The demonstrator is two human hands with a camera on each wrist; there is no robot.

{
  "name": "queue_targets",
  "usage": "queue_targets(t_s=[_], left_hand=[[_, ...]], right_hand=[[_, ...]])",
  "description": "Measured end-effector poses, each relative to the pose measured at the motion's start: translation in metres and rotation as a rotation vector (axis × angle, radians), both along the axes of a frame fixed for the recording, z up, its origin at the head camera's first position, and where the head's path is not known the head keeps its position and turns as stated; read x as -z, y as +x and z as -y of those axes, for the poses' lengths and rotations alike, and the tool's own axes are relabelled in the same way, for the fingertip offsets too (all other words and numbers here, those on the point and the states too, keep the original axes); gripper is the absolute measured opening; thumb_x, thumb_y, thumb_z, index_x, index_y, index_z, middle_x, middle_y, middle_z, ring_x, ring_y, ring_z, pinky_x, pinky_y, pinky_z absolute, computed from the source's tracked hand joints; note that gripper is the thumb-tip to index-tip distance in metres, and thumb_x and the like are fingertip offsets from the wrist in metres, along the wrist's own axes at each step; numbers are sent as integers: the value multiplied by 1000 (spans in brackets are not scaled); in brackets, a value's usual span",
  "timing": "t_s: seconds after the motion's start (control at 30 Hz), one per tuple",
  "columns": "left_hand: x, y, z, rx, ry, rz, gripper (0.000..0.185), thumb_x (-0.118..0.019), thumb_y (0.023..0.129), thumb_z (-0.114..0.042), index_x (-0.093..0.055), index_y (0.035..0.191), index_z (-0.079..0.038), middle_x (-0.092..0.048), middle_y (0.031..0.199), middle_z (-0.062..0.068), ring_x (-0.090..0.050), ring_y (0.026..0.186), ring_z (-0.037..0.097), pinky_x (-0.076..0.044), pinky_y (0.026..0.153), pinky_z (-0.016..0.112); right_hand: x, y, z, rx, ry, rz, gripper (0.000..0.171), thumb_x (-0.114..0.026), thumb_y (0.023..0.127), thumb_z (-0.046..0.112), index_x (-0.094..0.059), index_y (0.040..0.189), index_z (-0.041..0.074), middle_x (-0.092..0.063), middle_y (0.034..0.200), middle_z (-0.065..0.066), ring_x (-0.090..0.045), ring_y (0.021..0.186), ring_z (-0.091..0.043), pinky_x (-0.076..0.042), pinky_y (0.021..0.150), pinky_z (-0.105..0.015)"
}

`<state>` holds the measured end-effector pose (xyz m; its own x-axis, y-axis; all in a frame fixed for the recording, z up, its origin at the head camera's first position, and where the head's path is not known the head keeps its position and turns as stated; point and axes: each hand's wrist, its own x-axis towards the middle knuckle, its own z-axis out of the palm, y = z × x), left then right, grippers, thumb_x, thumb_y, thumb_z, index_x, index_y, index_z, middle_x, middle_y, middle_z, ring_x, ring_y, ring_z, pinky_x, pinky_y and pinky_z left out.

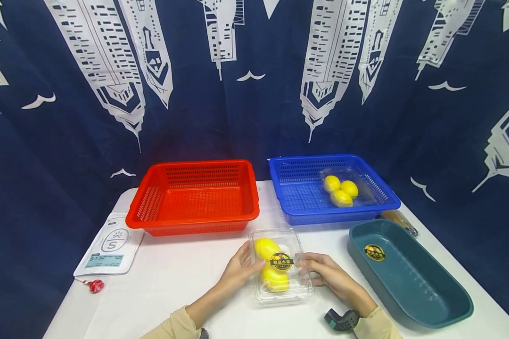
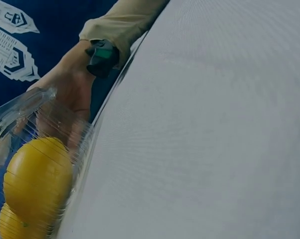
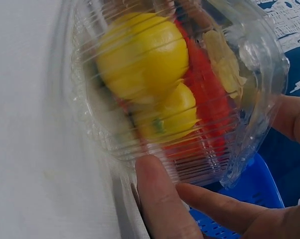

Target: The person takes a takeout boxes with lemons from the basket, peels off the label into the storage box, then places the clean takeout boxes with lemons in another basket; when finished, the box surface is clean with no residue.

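Note:
A clear plastic clamshell box (image 1: 297, 289) with yellow lemons (image 1: 275, 278) inside stands tilted between both hands, low over the white table. A round black and gold label (image 1: 282, 261) sits on its lid. My left hand (image 1: 239, 268) grips the left side, with the thumb over the lid. On the opposite side, my right hand (image 1: 326, 273) holds the box by its edge. In the right wrist view, the right hand's fingers (image 3: 160, 194) press along the box's ribbed wall. The left wrist view shows the lemons (image 2: 38, 179) close behind the clear plastic.
Behind the box stand a red basket (image 1: 195, 226) and a blue basket (image 1: 343, 215), which holds another clear box of lemons (image 1: 341, 188). To the right is a dark green tub (image 1: 424, 278) with a round label inside. A white pouch (image 1: 110, 245) and a red lollipop (image 1: 95, 286) lie left.

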<state>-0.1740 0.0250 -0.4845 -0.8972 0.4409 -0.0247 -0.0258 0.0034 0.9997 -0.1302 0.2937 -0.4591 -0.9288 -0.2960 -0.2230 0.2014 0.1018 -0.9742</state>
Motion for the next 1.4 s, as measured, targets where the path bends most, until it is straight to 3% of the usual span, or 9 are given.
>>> queue_targets(t_s=[0.33, 0.63, 0.8, 0.93, 1.1, 1.27, 1.4], left_hand=[[7, 0, -2, 81, 51, -15, 88, -66, 91, -27, -12, 154, 2, -11, 162, 22, -14, 149, 41, -19, 120, 49], [14, -2, 0, 79, 46, -13, 86, -65, 92, -26, -12, 155, -1, -10, 163, 20, -14, 149, 39, -19, 120, 46], [16, -2, 0, 78, 45, -12, 87, -65, 92, -27, -11, 155, -1, -9, 163, 19, -14, 149, 39, -19, 120, 46], [15, -2, -1, 80, 45, -19, 87, -65, 93, -27, -11, 155, 0, -9, 162, 20, -13, 149, 39, -19, 120, 46], [14, -3, -2, 79, 47, -24, 88, -65, 92, -28, -11, 155, 2, -8, 162, 21, -12, 150, 39, -18, 120, 46], [12, -3, -2, 83, 46, -16, 90, -65, 92, -30, -10, 154, 5, -7, 162, 24, -10, 150, 40, -18, 120, 48], [12, -2, -2, 88, 40, -10, 90, -64, 92, -30, -9, 153, 7, -7, 161, 25, -10, 149, 41, -18, 121, 48]], right_hand=[[1, 0, -1, 88, 23, -15, 66, -56, 94, 24, -33, 141, -17, -58, 128, -17, -64, 104, -18, -59, 88, -37], [3, 0, 1, 91, 40, 2, 68, -58, 94, 28, -33, 142, -13, -52, 135, -27, -66, 101, -20, -60, 86, -36], [1, 0, 0, 56, 42, 1, 67, -57, 95, 28, -34, 143, -12, -57, 130, -18, -65, 101, -20, -60, 85, -34], [-4, -1, -3, 49, 75, -25, 70, -59, 94, 26, -29, 146, -9, -53, 131, -22, -63, 102, -20, -59, 84, -35], [-25, -4, -2, 92, 230, -135, 74, -66, 89, 23, -31, 147, -7, -48, 133, -31, -63, 105, -24, -60, 81, -36], [-50, -9, 4, 141, 492, -340, 68, -73, 84, 25, -46, 140, -4, -60, 124, -21, -63, 104, -26, -57, 80, -27], [-63, -12, 16, 85, 609, -506, 59, -76, 82, 25, -57, 130, -3, -66, 111, -15, -62, 93, -20, -56, 78, -25]])
